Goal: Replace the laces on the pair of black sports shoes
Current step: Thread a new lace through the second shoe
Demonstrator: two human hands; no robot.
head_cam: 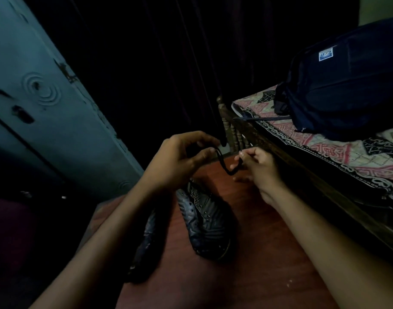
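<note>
Two black sports shoes lie on a reddish-brown wooden table (257,253). The right shoe (207,221) shows its eyelets and holds no lace that I can see; the left shoe (144,244) is partly hidden under my left forearm. Above them a black lace (226,166) sags in a short loop between my hands. My left hand (182,159) pinches one end between thumb and fingers. My right hand (260,168) pinches the other end, its fingers curled.
A bed with a patterned pink cover (324,148) and a carved wooden frame (235,132) runs along the table's right side. A dark blue backpack (342,90) lies on it. A grey-blue metal cabinet (46,103) stands at the left. The room is dim.
</note>
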